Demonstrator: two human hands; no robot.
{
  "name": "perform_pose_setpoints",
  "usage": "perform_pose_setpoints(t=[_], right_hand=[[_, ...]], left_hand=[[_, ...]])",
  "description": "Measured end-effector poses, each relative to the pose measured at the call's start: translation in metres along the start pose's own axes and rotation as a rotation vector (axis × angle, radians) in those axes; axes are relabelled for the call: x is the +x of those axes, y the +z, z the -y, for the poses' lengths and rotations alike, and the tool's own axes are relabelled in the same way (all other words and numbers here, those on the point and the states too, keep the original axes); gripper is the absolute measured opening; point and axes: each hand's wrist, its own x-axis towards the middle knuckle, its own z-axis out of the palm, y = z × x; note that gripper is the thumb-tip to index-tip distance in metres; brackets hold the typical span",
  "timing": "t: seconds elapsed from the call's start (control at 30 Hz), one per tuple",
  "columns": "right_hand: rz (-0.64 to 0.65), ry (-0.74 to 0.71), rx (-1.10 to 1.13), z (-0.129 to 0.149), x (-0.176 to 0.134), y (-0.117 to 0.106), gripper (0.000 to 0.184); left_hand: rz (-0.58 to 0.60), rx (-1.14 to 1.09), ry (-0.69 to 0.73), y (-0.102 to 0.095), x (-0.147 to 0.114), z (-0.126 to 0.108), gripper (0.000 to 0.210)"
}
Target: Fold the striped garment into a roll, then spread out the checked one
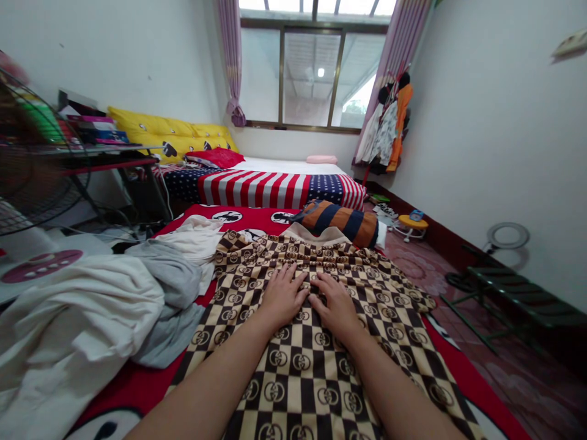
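A brown and beige checked shirt [301, 362] with a printed ring pattern is spread out in front of me, its collar end pointing away. My left hand [285, 296] lies flat on its upper middle, fingers apart. Close beside it, my right hand [334, 304] also rests on the cloth with fingers spread. Neither hand grips anything. Beneath the shirt is a red cover [110, 382] with black and white figures. Just past the collar sits a rolled brown and navy striped cloth [342, 221].
White [92, 318] and grey garments [167, 275] are heaped on the left, near a fan [32, 159]. A green folding stool [518, 293] and a small yellow stool [413, 222] stand on the right floor. A bed with a striped, starred cover [261, 188] is beyond.
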Motion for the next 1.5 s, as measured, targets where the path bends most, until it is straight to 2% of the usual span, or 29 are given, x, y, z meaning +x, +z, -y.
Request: perform_pose_setpoints(t=[1.5], right_hand=[[0.000,0.009,0.046,0.0016,-0.0007,-0.0037,0.034]], left_hand=[[0.039,0.021,-0.002,-0.0021,-0.0001,0.0002,0.047]])
